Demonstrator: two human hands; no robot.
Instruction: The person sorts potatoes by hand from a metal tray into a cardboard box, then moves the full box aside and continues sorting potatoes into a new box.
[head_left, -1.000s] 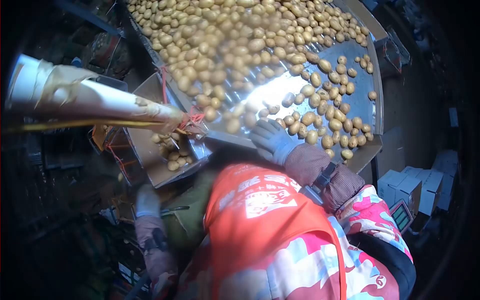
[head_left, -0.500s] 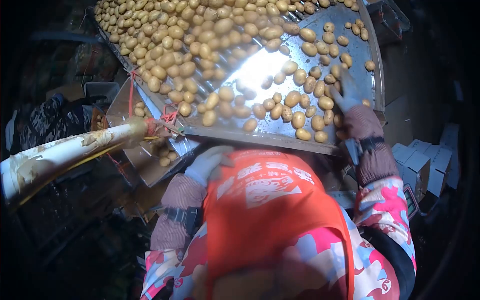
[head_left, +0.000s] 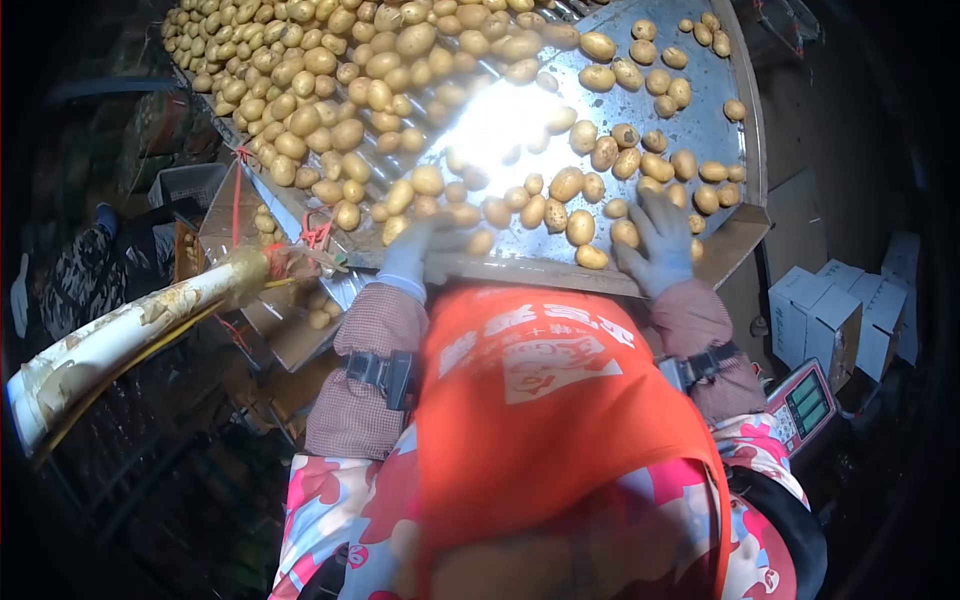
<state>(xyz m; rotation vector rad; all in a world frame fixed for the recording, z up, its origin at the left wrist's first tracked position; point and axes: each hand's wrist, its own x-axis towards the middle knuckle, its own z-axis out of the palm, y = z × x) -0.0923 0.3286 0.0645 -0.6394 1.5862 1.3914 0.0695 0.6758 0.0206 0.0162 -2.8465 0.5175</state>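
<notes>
Potatoes [head_left: 566, 184] lie loose across a metal sorting table [head_left: 720, 90], piled thickly at the left and thinly spread at the right. My left hand [head_left: 425, 250], in a pale grey glove, is over the table's near edge with its fingers stretched to the right, beside a few potatoes. It appears to hold nothing. Farther right, my right hand [head_left: 660, 243], gloved alike, rests with spread fingers among potatoes at the near rim. One potato [head_left: 625, 233] sits just left of its fingers. Glare whitens the middle of the table and blurs some potatoes.
A peeling white pole [head_left: 140, 330] slants in from the left, with red string at its end. Cardboard boxes [head_left: 815, 320] and a scale with a display [head_left: 803, 407] stand at the right. A person in camouflage clothing [head_left: 85, 265] is at the far left.
My left hand has risen from beside the apron onto the table's near edge. My right hand has come back toward me and left, and potatoes near it have shifted.
</notes>
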